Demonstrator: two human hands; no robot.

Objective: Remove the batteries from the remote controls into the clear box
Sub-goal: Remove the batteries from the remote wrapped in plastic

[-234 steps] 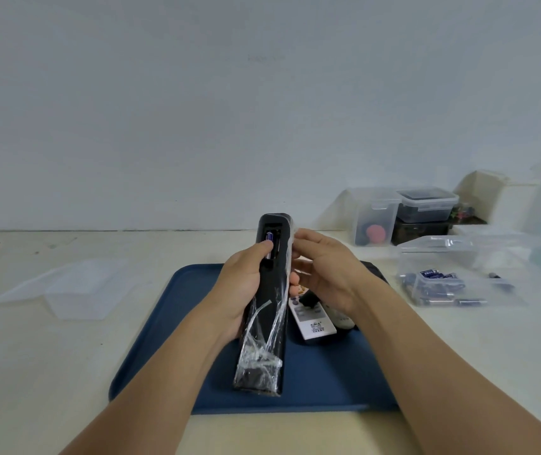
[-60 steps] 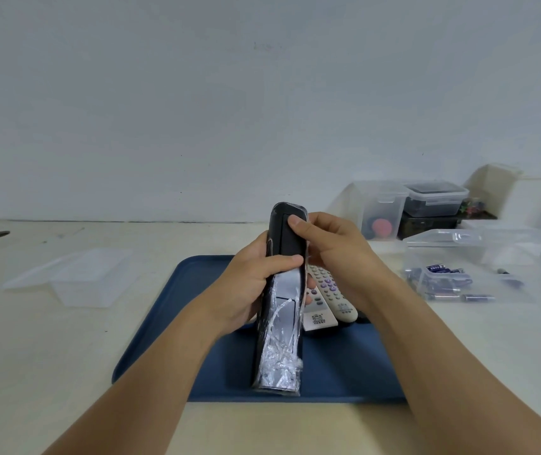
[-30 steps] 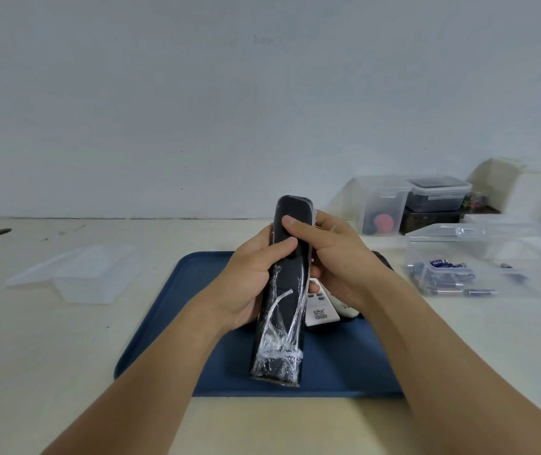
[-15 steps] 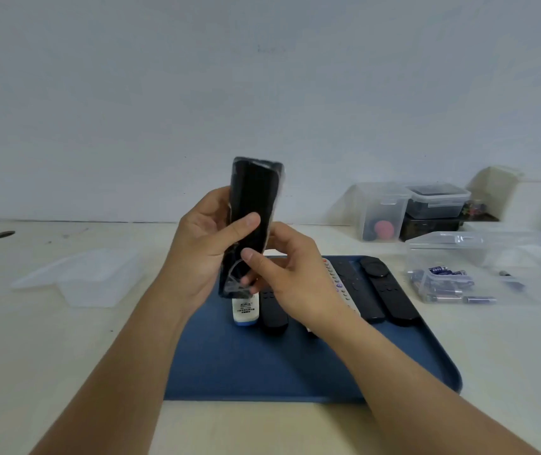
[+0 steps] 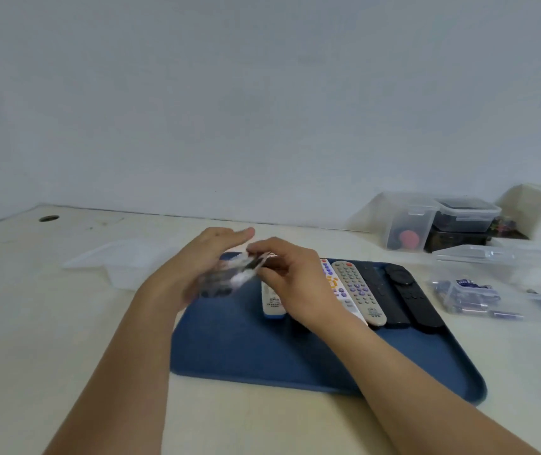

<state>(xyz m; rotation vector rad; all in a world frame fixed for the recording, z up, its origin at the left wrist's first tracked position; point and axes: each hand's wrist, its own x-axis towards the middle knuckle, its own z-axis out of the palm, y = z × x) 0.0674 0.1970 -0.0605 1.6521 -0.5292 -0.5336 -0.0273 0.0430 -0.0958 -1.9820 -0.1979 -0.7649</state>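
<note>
A black remote (image 5: 229, 279) wrapped in clear plastic is blurred by motion and tilted low over the left part of the blue tray (image 5: 262, 356). My left hand (image 5: 197, 264) cradles it against the palm with fingers stretched out. My right hand (image 5: 292, 284) pinches its far end. Several more remotes lie side by side on the tray: a white one (image 5: 272, 303), a beige one (image 5: 357, 290) and a black one (image 5: 410, 297). The clear box (image 5: 479, 290) with batteries stands right of the tray.
An empty clear container (image 5: 121, 261) sits left of the tray. Stacked lidded boxes (image 5: 439, 224) stand at the back right by the wall. A clear lid (image 5: 492, 254) rests behind the battery box. A cable hole (image 5: 48, 219) lies at the far left.
The wrapped black remote has swung from upright in front of me down to a low tilt over the tray. Both hands dropped with it, and my view shifted left.
</note>
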